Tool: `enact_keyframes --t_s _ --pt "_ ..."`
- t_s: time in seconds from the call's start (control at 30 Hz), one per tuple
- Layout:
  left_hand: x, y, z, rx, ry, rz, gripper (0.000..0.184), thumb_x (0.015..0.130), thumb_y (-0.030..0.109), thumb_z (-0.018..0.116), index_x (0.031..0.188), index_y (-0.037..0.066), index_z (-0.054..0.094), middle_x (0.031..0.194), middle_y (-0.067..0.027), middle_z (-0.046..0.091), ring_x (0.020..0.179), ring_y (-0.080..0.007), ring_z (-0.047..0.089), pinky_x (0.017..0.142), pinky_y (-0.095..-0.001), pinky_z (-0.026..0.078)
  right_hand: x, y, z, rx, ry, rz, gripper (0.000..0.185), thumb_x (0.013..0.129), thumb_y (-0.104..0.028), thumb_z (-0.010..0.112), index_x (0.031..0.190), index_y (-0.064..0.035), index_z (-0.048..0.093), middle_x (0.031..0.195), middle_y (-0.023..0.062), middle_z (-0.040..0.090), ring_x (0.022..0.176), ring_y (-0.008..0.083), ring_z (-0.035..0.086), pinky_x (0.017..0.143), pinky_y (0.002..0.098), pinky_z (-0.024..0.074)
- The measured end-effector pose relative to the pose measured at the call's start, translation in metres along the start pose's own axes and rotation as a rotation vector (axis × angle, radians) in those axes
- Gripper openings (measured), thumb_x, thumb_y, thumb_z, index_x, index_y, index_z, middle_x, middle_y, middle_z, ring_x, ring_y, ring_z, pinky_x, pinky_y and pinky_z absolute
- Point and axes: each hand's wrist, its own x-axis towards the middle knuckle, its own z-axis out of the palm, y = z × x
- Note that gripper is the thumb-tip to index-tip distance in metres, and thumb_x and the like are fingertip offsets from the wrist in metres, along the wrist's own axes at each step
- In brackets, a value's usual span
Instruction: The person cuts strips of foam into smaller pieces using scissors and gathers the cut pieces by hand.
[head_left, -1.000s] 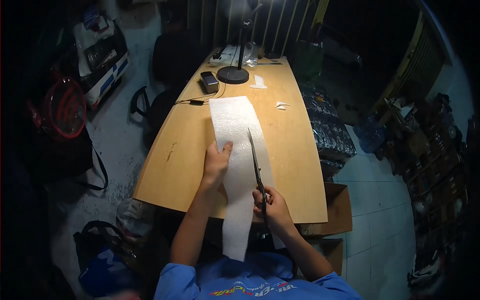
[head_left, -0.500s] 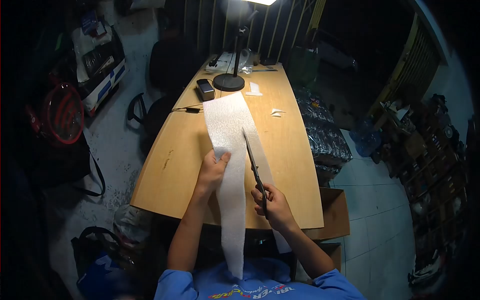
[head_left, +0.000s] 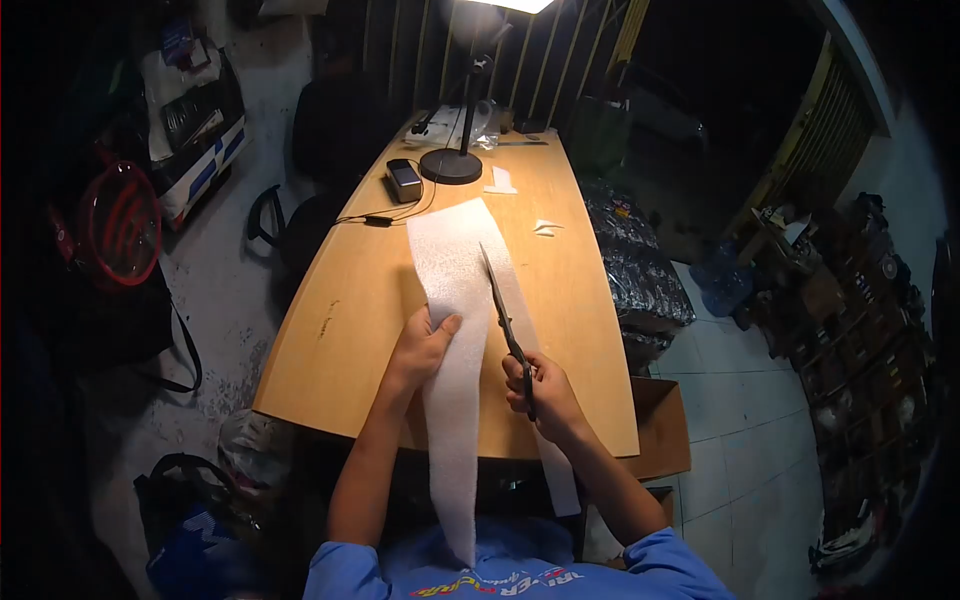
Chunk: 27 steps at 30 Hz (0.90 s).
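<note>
Behind the sheet [head_left: 452, 275], a lamp [head_left: 452, 168] stands on the table [head_left: 340, 365] between device [head_left: 404, 181] and scrap [head_left: 501, 182].

We are apparently working in a small workshop or storeroom: a wooden desk [head_left: 577, 330] is standing beneath a lit desk lamp [head_left: 451, 167], plastic-wrapped bundles [head_left: 642, 275] and a cardboard box [head_left: 662, 430] are sitting alongside, and crowded shelves [head_left: 875, 375] are filling the right side, near a barred gate [head_left: 800, 160].

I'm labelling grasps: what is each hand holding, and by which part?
The left hand grips the white foam sheet by its left edge, thumb on top; the right hand holds the scissors by the handles.
</note>
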Motion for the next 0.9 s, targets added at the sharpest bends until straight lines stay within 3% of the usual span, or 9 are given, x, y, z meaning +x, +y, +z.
enact_keyframes --t_s 0.23,0.37,0.47,0.9 --pt "-0.001 0.003 -0.004 0.090 0.011 -0.063 0.023 0.092 0.017 0.055 0.101 -0.004 0.057 0.085 -0.0050 0.062 0.071 -0.0095 0.056 0.064 -0.0242 0.047 0.005 -0.006 0.006 0.030 0.006 0.014 0.017 0.088 -0.018 0.060 0.086 -0.0082 0.046 0.065 -0.0076 0.036 0.051 -0.0001 0.035 0.044 0.0148 0.0268" --pt "-0.003 0.004 0.000 0.103 0.016 -0.041 0.023 0.091 0.019 0.057 0.101 -0.001 0.057 0.080 -0.0017 0.062 0.065 -0.0060 0.054 0.057 -0.0210 0.045 0.012 -0.005 0.004 0.009 0.007 0.017 0.020 0.088 -0.021 0.062 0.084 -0.0079 0.047 0.063 -0.0080 0.035 0.050 0.0002 0.035 0.043 0.0159 0.0260" --pt "-0.003 0.003 -0.004 0.106 0.007 -0.039 0.023 0.091 0.018 0.057 0.102 -0.002 0.057 0.082 -0.0024 0.062 0.067 -0.0064 0.054 0.059 -0.0211 0.045 0.019 0.003 -0.006 -0.054 -0.011 -0.009 0.040 0.083 -0.033 0.069 0.100 -0.0018 0.051 0.063 -0.0066 0.046 0.050 0.0026 0.045 0.046 0.0173 0.0373" --pt "-0.006 0.005 -0.006 0.265 -0.085 -0.054 0.026 0.090 0.017 0.057 0.105 -0.005 0.056 0.088 -0.0070 0.063 0.076 -0.0112 0.057 0.067 -0.0251 0.048 0.036 -0.008 -0.020 0.011 -0.113 0.037 0.033 0.083 -0.028 0.069 0.094 -0.0030 0.051 0.062 -0.0065 0.042 0.047 0.0027 0.040 0.043 0.0180 0.0318"
